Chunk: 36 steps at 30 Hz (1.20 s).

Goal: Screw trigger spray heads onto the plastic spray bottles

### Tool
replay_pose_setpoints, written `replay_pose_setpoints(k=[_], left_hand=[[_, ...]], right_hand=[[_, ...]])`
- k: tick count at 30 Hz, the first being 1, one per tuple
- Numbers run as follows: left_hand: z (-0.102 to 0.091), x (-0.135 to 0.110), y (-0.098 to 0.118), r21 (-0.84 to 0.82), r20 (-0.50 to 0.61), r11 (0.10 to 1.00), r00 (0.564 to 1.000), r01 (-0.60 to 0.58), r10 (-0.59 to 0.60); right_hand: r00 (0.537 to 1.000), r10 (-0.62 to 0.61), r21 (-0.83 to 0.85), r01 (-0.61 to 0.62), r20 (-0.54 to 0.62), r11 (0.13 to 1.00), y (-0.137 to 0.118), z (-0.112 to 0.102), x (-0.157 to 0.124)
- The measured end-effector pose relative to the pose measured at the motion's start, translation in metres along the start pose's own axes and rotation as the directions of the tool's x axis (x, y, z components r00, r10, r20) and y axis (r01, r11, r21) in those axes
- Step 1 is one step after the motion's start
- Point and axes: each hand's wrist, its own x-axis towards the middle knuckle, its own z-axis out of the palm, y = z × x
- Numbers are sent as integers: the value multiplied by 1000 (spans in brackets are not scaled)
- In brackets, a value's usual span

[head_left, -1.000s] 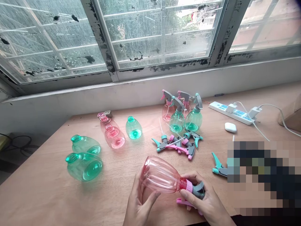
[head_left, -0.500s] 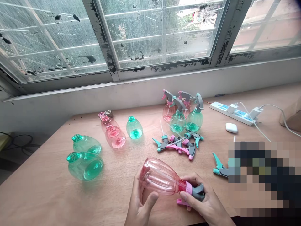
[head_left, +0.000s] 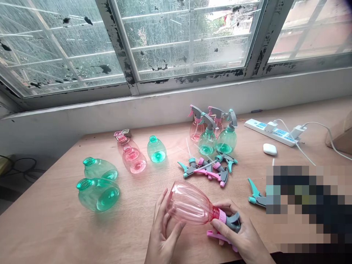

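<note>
A clear pink spray bottle (head_left: 189, 203) lies tilted in the air, base to the left. My right hand (head_left: 242, 229) grips it at the pink collar (head_left: 222, 216) and grey spray head (head_left: 233, 222), with the pink trigger (head_left: 220, 236) pointing down. My left hand (head_left: 165, 229) is loosely cupped beside the base, thumb and fingers apart; whether its hidden fingers touch the bottle I cannot tell. Beyond lies a pile of loose spray heads (head_left: 210, 170) in grey, pink and teal.
Two green bottles (head_left: 99, 194) lie at left. Two pink bottles (head_left: 134, 160) and a green bottle (head_left: 156, 149) stand farther back. Several assembled spray bottles (head_left: 227, 139) stand behind the pile. At right are a power strip (head_left: 271, 132), white case (head_left: 270, 149), teal-grey spray head (head_left: 255, 194) and pixelated area.
The pink bottle has shifted slightly right, its base a little higher. My left hand's fingers have loosened and extended from the base. More of the pink trigger shows under my right hand.
</note>
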Motion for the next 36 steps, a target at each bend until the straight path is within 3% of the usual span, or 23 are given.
replay_pose_setpoints(k=[3, 7, 10, 18, 27, 36], left_hand=[[6, -2, 6, 5, -43, 1000, 999, -10, 11], [5, -1, 10, -37, 11, 999, 1000, 27, -27], [0, 2, 7, -38, 44, 998, 998, 46, -45], [-4, 2, 1, 32, 5, 999, 1000, -8, 8], [7, -1, 4, 9, -59, 1000, 998, -11, 12], [4, -1, 9, -76, -19, 995, 998, 66, -67]], right_hand=[[1000, 1, 16, -2, 20, 1000, -1, 2, -2], [998, 3, 64, -7, 70, 998, -1, 2, -2], [998, 10, 72, -15, 69, 997, 0, 2, -2], [998, 43, 131, -50, 52, 990, 0, -2, 0], [997, 34, 118, -42, 65, 992, 1, -2, 0], [997, 26, 84, -33, 79, 996, 1, 0, -1]])
